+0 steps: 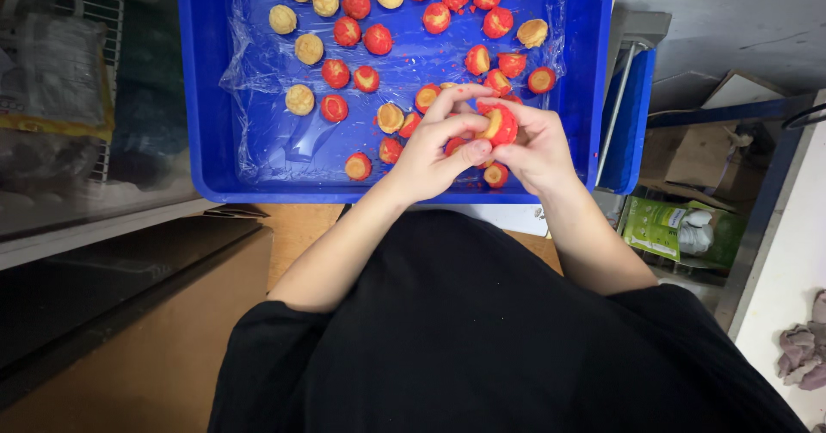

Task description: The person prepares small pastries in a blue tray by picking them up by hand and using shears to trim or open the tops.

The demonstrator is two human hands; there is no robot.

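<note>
While both hands meet at the frame's centre, the left hand (pixel 434 153) and right hand (pixel 535 147) pinch one red-and-tan dough ball (pixel 499 126) between their fingers, just above the blue tray (pixel 202 97), whose clear plastic liner (pixel 258 71) carries many more balls.

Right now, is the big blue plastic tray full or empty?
Partly full: the blue plastic tray holds scattered red and tan dough balls, with bare clear plastic lining between.

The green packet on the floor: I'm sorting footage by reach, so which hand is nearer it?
Right. The right hand is over the blue tray's near edge, closer to the green packet; the left hand is farther away.
</note>
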